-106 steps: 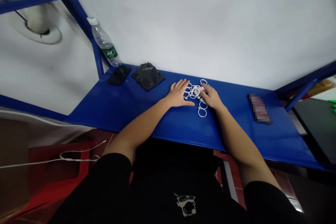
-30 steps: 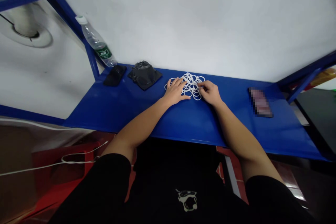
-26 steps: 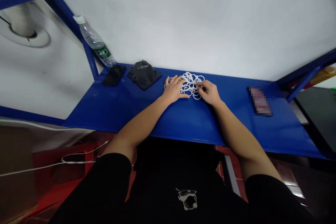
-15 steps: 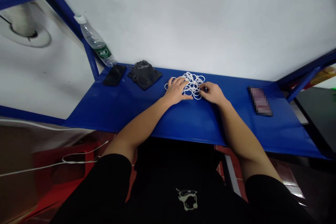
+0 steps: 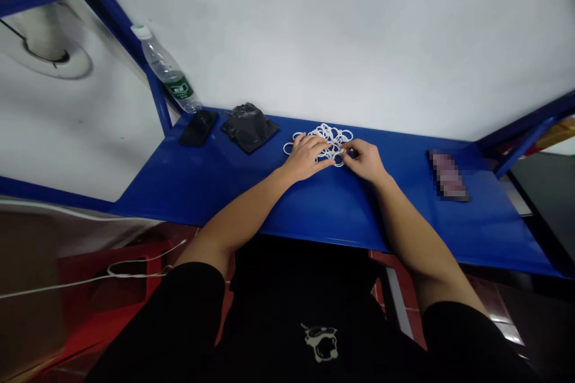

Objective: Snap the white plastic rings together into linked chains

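Observation:
A pile of thin white rings (image 5: 338, 135) lies on the blue tabletop (image 5: 314, 209), close to the wall. My left hand (image 5: 305, 158) rests over the left and middle part of the pile, fingers stretched out and thumb apart, hiding some rings. At the right edge of the pile, my right hand (image 5: 365, 160) has thumb and forefinger pinched together on a white ring. Its other fingers are curled in, partly out of sight.
Left of the rings sit a crumpled black plastic bag (image 5: 250, 127), a black phone (image 5: 198, 128) and a clear bottle (image 5: 168, 72) leaning at the blue frame. A phone with a blurred screen (image 5: 449, 175) lies at right. Below left stands a red stool (image 5: 108, 305).
My left hand has slid slightly to the right across the rings, with its thumb nearer my right hand. The right hand stays at the pile's right edge.

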The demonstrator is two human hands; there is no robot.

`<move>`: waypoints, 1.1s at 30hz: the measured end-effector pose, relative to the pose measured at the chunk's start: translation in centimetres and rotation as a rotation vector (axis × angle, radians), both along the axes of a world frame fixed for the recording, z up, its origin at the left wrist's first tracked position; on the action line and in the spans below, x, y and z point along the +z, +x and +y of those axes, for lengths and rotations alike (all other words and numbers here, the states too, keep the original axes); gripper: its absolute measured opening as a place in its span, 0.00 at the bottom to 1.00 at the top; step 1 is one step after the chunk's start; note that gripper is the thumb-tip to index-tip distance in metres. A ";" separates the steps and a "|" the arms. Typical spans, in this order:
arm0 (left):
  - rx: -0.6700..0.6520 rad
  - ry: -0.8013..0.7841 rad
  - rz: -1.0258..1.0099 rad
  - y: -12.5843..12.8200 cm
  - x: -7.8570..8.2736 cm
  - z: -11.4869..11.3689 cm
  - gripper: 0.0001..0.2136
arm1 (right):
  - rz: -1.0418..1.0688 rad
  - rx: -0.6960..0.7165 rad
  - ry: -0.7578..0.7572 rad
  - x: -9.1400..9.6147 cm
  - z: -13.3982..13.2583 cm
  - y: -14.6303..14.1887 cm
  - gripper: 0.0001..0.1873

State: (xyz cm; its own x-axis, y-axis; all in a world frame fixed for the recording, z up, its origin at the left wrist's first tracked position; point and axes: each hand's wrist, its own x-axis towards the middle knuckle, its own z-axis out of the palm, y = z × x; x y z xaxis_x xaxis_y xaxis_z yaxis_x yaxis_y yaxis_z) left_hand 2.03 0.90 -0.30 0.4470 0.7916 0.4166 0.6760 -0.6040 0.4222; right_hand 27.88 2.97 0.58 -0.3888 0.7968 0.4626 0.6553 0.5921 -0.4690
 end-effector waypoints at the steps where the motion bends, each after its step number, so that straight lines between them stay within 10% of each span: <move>1: -0.013 0.017 -0.017 0.1 0.1 -0.1 0.18 | 0.025 0.015 0.015 0.1 -0.4 -0.4 0.10; 33: -0.082 0.173 -0.255 -0.3 -1.0 1.2 0.07 | 0.089 0.133 0.076 0.9 -2.5 -2.6 0.16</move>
State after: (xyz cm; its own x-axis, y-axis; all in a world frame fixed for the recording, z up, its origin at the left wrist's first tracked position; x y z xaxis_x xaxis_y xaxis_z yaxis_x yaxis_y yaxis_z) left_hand 1.74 2.09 -1.29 0.3702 0.6646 0.6490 0.5077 -0.7298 0.4578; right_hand 25.29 0.50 1.44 -0.4432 0.7024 0.5570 0.5268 0.7068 -0.4721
